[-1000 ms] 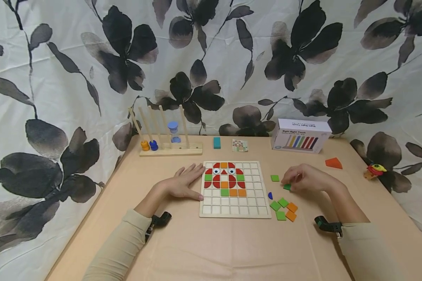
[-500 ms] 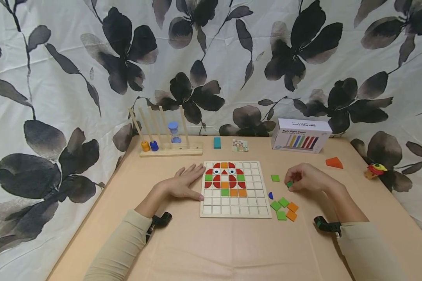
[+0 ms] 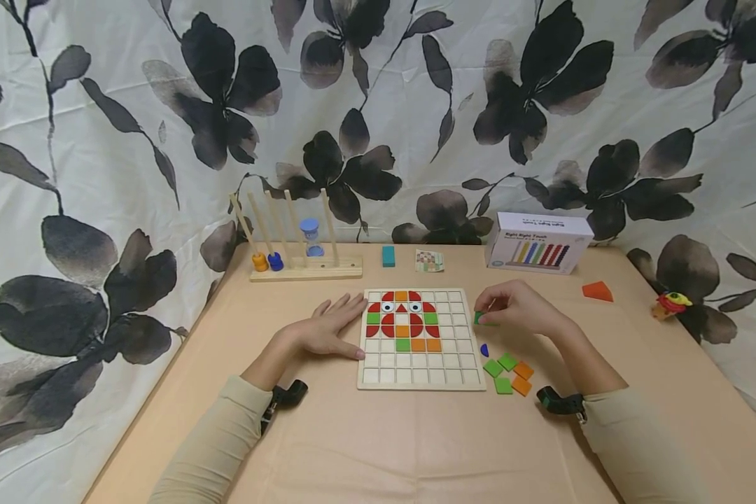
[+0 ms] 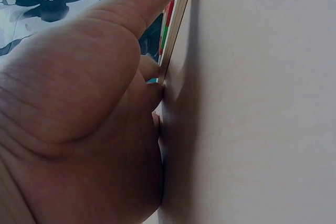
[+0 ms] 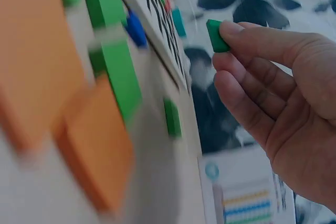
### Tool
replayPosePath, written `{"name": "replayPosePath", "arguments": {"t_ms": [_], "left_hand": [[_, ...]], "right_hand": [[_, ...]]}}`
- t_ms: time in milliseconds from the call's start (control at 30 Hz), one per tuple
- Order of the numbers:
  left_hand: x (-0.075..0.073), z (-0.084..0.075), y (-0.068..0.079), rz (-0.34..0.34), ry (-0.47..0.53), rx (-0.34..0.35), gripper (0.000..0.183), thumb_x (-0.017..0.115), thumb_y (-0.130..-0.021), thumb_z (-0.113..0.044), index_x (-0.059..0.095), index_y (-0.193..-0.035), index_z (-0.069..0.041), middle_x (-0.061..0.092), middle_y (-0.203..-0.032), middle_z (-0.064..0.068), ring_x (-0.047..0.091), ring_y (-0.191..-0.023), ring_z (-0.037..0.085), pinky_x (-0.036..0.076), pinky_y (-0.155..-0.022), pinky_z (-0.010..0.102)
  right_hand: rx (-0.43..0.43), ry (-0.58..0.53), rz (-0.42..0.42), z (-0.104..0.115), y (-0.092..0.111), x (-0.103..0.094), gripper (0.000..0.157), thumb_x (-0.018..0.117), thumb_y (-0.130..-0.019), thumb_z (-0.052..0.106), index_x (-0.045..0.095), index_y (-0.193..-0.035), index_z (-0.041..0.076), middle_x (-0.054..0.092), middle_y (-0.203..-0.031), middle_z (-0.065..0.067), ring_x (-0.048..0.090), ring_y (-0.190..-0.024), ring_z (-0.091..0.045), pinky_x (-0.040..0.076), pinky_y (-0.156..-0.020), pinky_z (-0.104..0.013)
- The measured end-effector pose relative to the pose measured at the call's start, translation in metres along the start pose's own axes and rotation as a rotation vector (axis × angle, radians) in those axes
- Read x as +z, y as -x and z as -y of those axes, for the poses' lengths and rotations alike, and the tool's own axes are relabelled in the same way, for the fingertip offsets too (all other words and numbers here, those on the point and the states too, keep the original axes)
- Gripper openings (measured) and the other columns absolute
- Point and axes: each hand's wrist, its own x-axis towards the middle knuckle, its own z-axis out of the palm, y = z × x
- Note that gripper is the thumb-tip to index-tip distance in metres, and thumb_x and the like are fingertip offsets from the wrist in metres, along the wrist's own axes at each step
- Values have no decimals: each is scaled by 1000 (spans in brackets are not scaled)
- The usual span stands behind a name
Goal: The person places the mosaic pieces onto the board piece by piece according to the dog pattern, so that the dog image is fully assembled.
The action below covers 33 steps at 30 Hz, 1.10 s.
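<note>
My left hand (image 3: 325,327) lies with straight fingers at the left side of a white gridded mosaic board (image 3: 452,360), its thumb touching the frame. Red, green, orange and eye-printed pieces (image 3: 402,315) form a figure in the board's upper left cells. Just off the board's right edge, my right hand (image 3: 519,308) pinches a small dark green tile (image 5: 218,36) between thumb and fingers, above the table in the right wrist view. A green tile (image 5: 172,118) lies on the table below that hand. The hand hides this tile in the head view.
Loose green tiles (image 3: 502,386), orange tiles (image 3: 521,386) and a blue half-round piece (image 3: 484,349) lie right of the board. Behind stand a wooden peg rack (image 3: 305,269), a teal block (image 3: 388,256), a picture card (image 3: 430,261) and a box (image 3: 538,243). A red-orange piece (image 3: 597,291) lies far right.
My right hand has lifted the dark green tile from the table and carried it left, close to the board's right edge. The left hand stays in place.
</note>
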Motion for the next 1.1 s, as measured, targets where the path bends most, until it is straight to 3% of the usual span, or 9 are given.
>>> {"name": "replayPosePath", "arguments": {"t_ms": [200, 400, 633, 867, 1100], "left_hand": [[0, 0, 1, 5, 5, -6, 111, 63, -77, -70, 5, -156, -17, -3, -162, 2, -7, -147, 28, -5, -114, 56], [2, 1, 0, 2, -4, 0, 110, 62, -78, -70, 6, -156, -17, -2, -162, 3, -7, -147, 29, -4, -113, 57], [1, 0, 0, 1, -6, -7, 112, 63, -76, -71, 6, -156, -17, -3, -162, 2, -7, -147, 28, -4, -114, 56], [1, 0, 0, 3, -16, -10, 112, 62, -76, -71, 5, -156, -17, -2, -162, 3, -7, -147, 27, -4, -114, 55], [0, -2, 1, 3, -18, -11, 110, 62, -77, -70, 7, -156, -17, -1, -162, 3, -6, -147, 28, -4, -114, 56]], "right_hand": [[-10, 3, 112, 22, -13, 29, 9, 75, -83, 11, 71, -88, 18, 67, -85, 0, 59, -77, -22, 52, -71, -31], [-82, 38, 177, 25, -21, 47, 10, 77, -81, 10, 71, -88, 16, 68, -83, 3, 59, -75, -18, 53, -70, -28], [-89, 86, 190, 26, -25, 54, 13, 78, -80, 9, 72, -89, 17, 67, -81, 3, 58, -73, -16, 53, -67, -28], [-17, 69, 229, 29, -22, 55, 12, 78, -81, 11, 72, -90, 17, 66, -80, 3, 58, -75, -18, 53, -68, -29], [24, 86, 216, 27, -20, 57, 14, 77, -81, 11, 76, -94, 18, 70, -88, 7, 61, -77, -15, 54, -73, -26]]}}
